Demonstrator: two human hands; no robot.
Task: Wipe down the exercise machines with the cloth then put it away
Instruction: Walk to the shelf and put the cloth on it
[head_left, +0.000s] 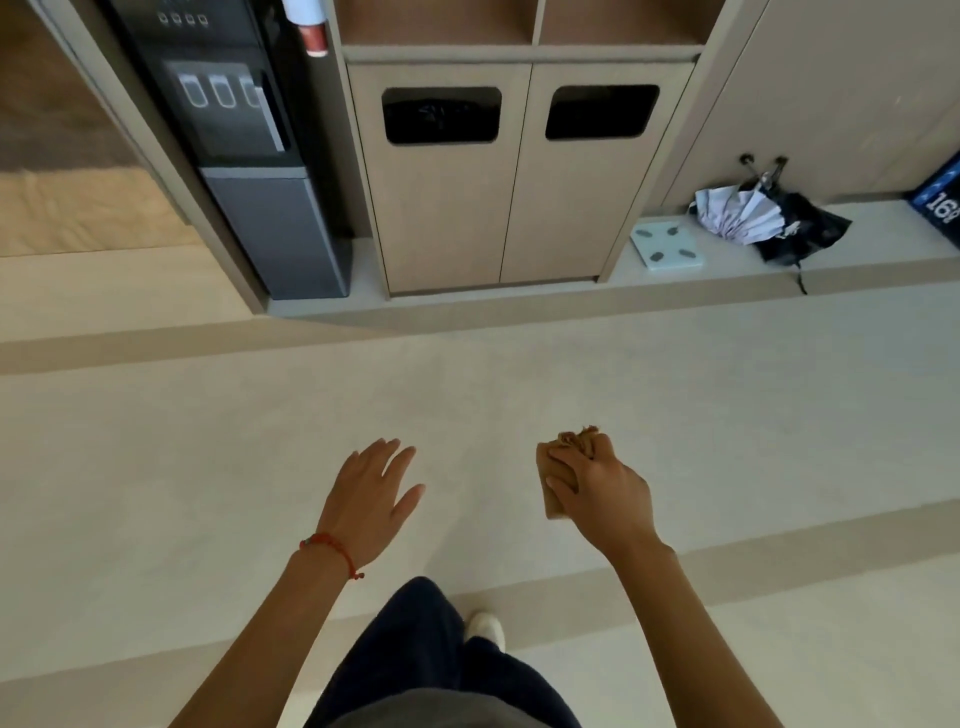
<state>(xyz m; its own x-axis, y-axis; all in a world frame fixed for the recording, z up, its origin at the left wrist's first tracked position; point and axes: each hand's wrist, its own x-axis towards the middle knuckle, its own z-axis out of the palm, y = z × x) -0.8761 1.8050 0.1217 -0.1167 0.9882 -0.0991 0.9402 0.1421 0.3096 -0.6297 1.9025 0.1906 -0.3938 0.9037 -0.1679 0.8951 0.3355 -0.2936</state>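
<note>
My right hand (597, 488) grips a small brown cloth (551, 496), bunched in the curled fingers, with a frayed bit sticking out above the knuckles. My left hand (371, 493) is held out flat with straight fingers and holds nothing; a red string bracelet circles its wrist. Both hands hover above the pale floor in front of me. No exercise machine is in view.
Ahead stands a wooden cabinet with two bin doors, each with a dark slot: left (441, 115), right (601, 112). A black water dispenser (244, 156) stands to its left. On the low ledge at the right lie a bathroom scale (667, 244) and folded umbrellas (753, 213).
</note>
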